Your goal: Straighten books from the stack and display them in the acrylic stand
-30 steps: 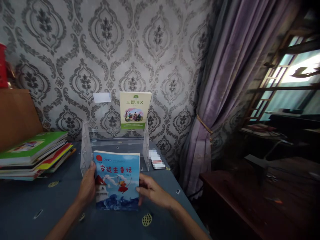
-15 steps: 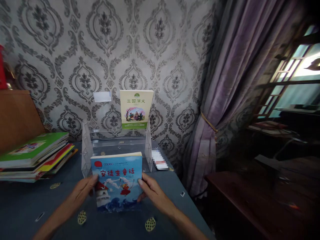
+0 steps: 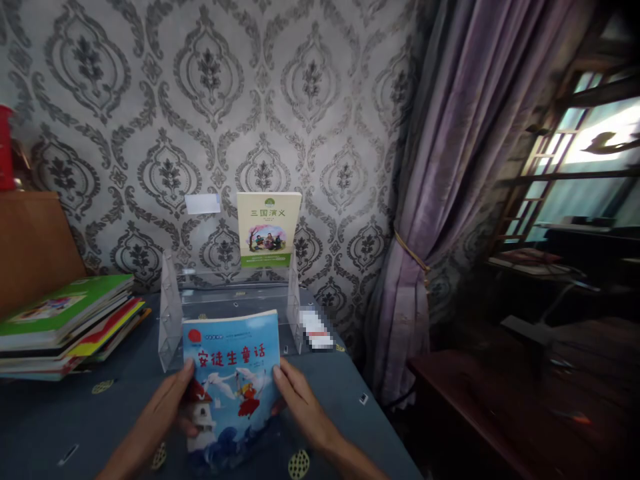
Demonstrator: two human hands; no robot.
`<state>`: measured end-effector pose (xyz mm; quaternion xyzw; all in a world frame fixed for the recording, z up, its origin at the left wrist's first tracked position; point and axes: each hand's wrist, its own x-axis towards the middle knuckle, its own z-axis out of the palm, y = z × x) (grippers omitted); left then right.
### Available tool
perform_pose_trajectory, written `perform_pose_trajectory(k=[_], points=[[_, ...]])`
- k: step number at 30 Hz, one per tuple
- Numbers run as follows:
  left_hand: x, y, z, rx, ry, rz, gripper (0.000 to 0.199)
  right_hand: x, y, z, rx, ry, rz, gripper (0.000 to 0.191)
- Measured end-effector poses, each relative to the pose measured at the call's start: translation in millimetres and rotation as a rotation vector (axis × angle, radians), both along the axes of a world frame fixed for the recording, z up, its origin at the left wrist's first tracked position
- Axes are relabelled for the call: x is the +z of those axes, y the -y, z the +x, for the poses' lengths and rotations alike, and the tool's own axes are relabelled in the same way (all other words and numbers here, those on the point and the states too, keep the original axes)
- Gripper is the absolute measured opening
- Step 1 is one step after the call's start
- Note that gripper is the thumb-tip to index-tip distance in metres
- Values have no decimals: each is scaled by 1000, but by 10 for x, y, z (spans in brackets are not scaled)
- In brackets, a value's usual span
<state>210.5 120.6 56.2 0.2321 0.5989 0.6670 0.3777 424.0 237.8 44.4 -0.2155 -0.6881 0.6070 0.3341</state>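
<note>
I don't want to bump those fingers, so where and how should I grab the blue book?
Probably mid top edge, pinched from above. The blue book shows its front cover, the left hand and right hand hold its sides, and the top edge is uncovered.

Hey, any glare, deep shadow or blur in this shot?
Head view: window glares almost white in places; dark red furniture at lower right lies in shadow; white item beside the clear rack is pixelated; blue book has a legible title but soft bottom edge.
</note>
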Motion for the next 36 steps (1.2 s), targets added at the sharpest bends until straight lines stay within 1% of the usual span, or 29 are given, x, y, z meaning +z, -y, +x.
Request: perform_pose_trajectory(k=[2, 4, 6, 7, 10, 12, 16, 18, 20, 22, 25, 30, 36], points=[[119, -48, -32, 5, -72, -9, 34, 38, -58, -15, -29, -22, 34, 62], [284, -130, -37, -12, -151, 13, 37, 119, -145, -37, -69, -51, 88, 61], [487, -245, -23, -45, -246, 55, 43, 264, -254, -58, -105, -81, 153, 59], [601, -312, -13, -60, -309, 78, 47, 364, -315, -67, -128, -98, 190, 57], [976, -523, 13, -64, -501, 196, 57, 754, -517, -93, -192, -142, 355, 51], [1233, -659, 21, -45, -559, 316, 55, 1058, -660, -115, -215, -179, 442, 50], [1707, -915, 10, -30, -446, 577, 37, 1629, -942, -175, -224, -259, 616, 49], [1898, -1039, -6, -29, -471, 664, 34, 1850, -1072, -207, -251, -302, 685, 50], [2042, -1155, -23, -28, -536, 730, 36, 2014, -1187, -232, -267, -332, 731, 51], [2136, -1255, -37, -35, -593, 778, 39, 2123, -1287, -249, -257, -347, 754, 51], [2191, -1366, -47, -37, -652, 809, 45, 2204, -1405, -265, -233, -368, 750, 50], [2161, -1483, -47, 6, -744, 807, 54, 2230, -1527, -278, -208, -380, 701, 46], [2111, -1611, -60, 19, -720, 808, 58, 2207, -1633, -270, -197, -365, 681, 38]])
